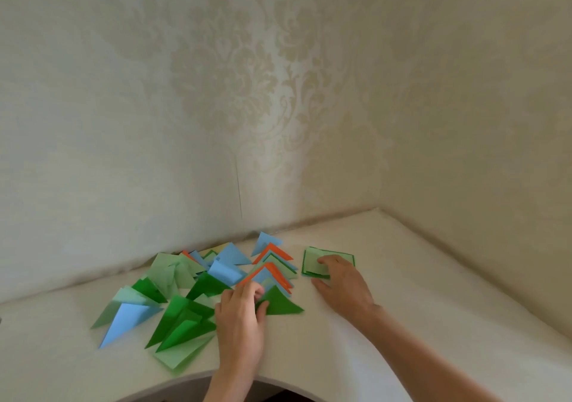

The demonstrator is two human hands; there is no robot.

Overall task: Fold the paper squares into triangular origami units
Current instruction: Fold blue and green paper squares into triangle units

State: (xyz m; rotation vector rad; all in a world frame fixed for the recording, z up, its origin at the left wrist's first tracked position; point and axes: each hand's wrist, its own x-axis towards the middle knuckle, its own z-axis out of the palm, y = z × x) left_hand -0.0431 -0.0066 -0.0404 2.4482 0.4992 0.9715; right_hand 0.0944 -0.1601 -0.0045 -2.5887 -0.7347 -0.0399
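— What lies at nine o'clock on the pale table (402, 324)?

— A spread of folded triangles (173, 290) in green, light green, blue and orange, reaching back to the patterned wall (247, 92).

— And the left hand (240, 318)?

— At six o'clock, thumb and fingers pinching the near corner of a dark green triangle (281, 304) lying flat beside the spread.

— The right hand (343, 284)?

— At three o'clock, fingers extended and slightly apart, tips resting on a small stack of green paper squares (312, 264), apart from the triangles.
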